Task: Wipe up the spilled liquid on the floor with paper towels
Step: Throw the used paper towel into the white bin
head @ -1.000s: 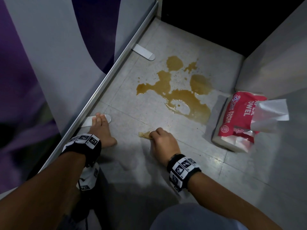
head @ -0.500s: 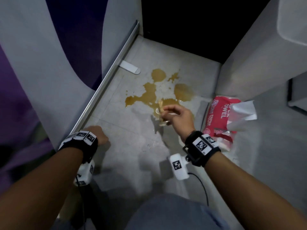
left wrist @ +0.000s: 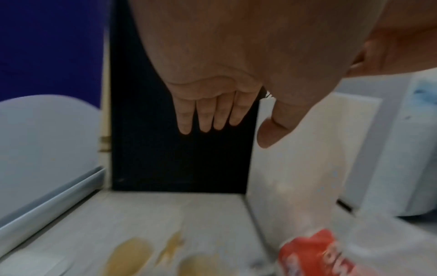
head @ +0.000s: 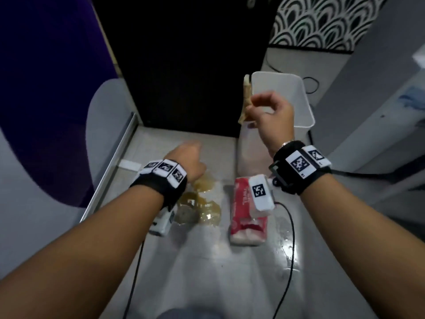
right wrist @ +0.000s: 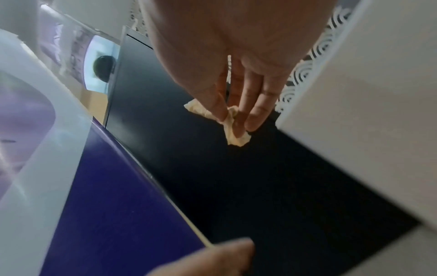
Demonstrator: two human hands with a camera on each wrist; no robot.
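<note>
One crumpled, stained paper towel (head: 246,100), pinched in right hand (head: 271,113) grip; left hand (head: 188,161) slack, empty; amber puddle (head: 202,203) on smooth floor (head: 207,261).

Both forearms are bare, no sleeves. A black band (head: 161,183) wraps the left wrist, topped with white tiles printed in black square codes. Same kit on the right wrist band (head: 301,169). A white coded box (head: 262,195) hangs beneath the right wrist, and a thin black cable (head: 290,238) trails down.
</note>
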